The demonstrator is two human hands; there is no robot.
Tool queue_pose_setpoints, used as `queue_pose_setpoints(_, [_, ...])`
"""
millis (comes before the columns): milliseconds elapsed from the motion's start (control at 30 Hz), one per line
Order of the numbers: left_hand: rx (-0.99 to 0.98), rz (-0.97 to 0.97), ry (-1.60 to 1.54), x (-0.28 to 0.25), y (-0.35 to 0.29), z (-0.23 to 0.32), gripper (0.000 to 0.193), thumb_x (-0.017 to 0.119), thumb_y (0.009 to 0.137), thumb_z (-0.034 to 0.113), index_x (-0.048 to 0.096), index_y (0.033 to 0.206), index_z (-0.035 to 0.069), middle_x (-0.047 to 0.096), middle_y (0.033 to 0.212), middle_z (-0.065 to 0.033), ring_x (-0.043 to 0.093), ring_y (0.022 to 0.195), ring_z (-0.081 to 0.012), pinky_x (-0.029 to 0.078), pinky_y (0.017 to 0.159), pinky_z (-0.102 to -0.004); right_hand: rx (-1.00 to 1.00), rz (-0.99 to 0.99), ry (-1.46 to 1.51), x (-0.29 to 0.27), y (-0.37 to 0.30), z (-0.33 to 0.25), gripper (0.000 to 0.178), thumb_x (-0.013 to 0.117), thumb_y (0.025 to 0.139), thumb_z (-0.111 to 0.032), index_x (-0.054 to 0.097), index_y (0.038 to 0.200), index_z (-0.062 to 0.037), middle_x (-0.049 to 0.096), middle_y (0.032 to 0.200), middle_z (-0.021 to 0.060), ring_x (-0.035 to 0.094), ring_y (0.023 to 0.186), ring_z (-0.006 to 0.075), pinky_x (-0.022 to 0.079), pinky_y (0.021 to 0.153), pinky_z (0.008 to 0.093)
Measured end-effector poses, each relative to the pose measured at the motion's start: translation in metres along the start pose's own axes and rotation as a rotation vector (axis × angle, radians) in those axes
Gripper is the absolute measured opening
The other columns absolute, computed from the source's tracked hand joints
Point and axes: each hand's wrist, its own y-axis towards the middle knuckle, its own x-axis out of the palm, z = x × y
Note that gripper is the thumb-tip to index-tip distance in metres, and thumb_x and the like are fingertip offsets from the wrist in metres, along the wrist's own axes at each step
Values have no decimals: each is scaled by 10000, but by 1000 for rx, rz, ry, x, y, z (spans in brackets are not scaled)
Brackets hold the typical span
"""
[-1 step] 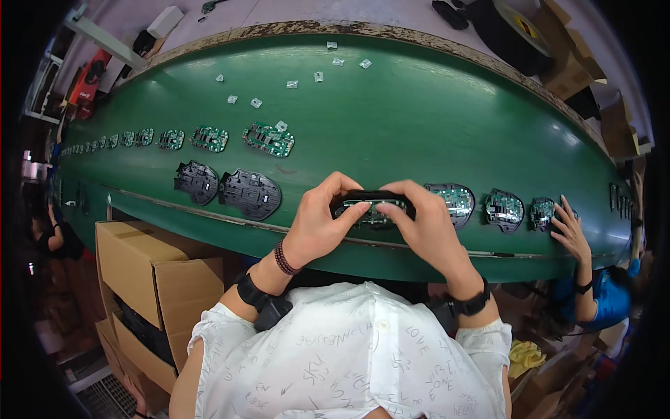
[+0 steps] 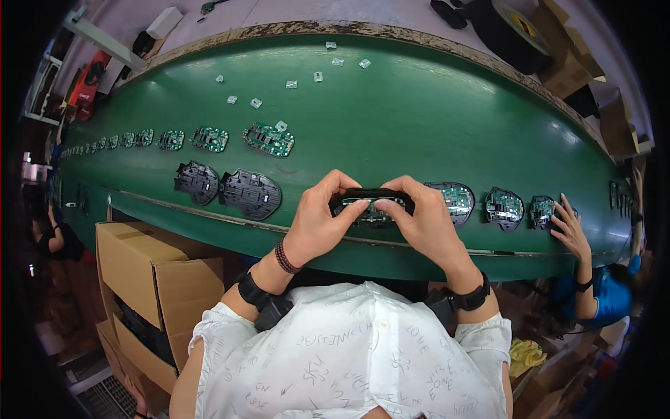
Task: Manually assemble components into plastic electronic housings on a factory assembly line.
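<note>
Between my two hands, a black plastic shell [image 2: 375,193] is tilted up over the near side of the green belt. A green circuit board [image 2: 373,215] sits inside it, partly covered by my thumbs. My left hand [image 2: 325,213] grips the shell's left end, fingers curled behind and thumb on the board. At the other end, my right hand [image 2: 423,216] holds it the same way, both thumb tips close together. Two bare black shells [image 2: 251,194] lie left of my hands. Right of them, several shells with boards [image 2: 504,209] rest in a row.
Loose circuit boards [image 2: 271,140] form a line along the left of the belt [image 2: 419,105]. Several small clear pieces [image 2: 292,84] are scattered beyond. A co-worker's hand [image 2: 571,229] touches a shell at far right. An open cardboard box [image 2: 129,269] stands at lower left.
My thumbs have shifted slightly on the board, the right one inward toward the left. The shell stays in both hands, and the things on the belt look unmoved.
</note>
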Motion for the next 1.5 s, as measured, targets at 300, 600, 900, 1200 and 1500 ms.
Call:
queue_pose_setpoints(300, [-119, -8, -213, -14, 3, 0, 196, 652, 852, 29, 553, 1019, 6, 638, 906, -49, 584, 825, -73, 473, 740, -219, -88, 4, 110, 8, 3, 2, 548, 752, 770, -189, 512, 1227, -5, 598, 1068, 163, 601, 950, 325, 485, 798, 368])
queue_pose_setpoints(600, [-128, 14, -287, -27, 2, 5, 208, 644, 857, 49, 547, 1037, 13, 641, 930, -62, 586, 845, -81, 470, 769, -225, -280, -27, -300, 10, 2, -7, 838, 820, 652, -254, 411, 1353, -44, 502, 1177, 116, 465, 1076, 289, 367, 897, 388])
queue_pose_setpoints(900, [-125, -48, -229, -40, 0, -5, 190, 646, 868, 91, 581, 1033, 23, 632, 945, -42, 587, 837, -95, 464, 727, -230, -300, -28, -331, 12, 6, -13, 805, 833, 628, -282, 460, 1298, -38, 512, 1180, 112, 455, 1112, 284, 314, 964, 416])
queue_pose_setpoints(1200, [233, 397, 1075, -124, 58, -1, 188, 701, 783, 219, 628, 857, 63, 600, 845, -65, 553, 788, -254, 413, 778, -384, -224, 32, -478, 12, 3, -2, 813, 849, 596, -247, 471, 1273, -4, 505, 1194, 121, 434, 1145, 303, 301, 979, 427])
queue_pose_setpoints(1500, [297, 169, 1067, -105, 134, -25, 233, 648, 829, 277, 608, 834, 47, 628, 879, -130, 605, 881, -331, 455, 775, -440, -162, 19, -568, 8, -4, -7, 851, 847, 594, -257, 465, 1314, -15, 489, 1243, 128, 434, 1158, 316, 284, 1003, 430])
